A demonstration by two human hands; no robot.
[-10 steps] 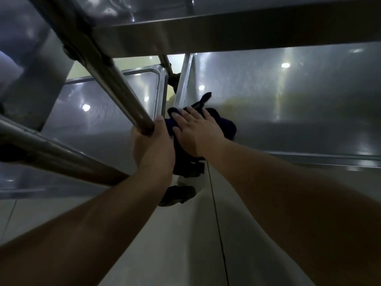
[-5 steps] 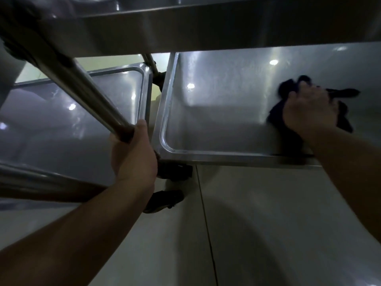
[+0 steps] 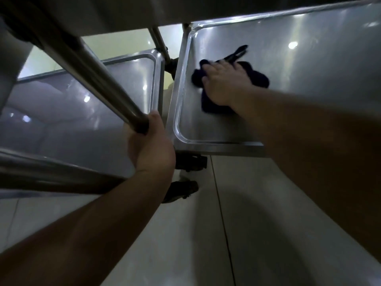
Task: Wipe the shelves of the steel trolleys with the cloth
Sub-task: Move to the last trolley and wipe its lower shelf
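right hand (image 3: 223, 85): flat, fingers spread, pressing crumpled dark cloth (image 3: 256, 76) onto shiny shelf (image 3: 309, 79), upper right
left hand (image 3: 151, 145): wrapped round smooth steel tube (image 3: 92, 73), centre-left

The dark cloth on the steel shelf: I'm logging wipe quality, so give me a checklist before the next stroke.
1. Right hand pressed flat on the dark crumpled cloth: ok.
2. Cloth lies on the right trolley's lower steel shelf: ok.
3. Left hand grips the round steel trolley tube: ok.
4. Shelf free of other items: ok.
5. Left trolley's steel shelf already wiped: cannot tell.
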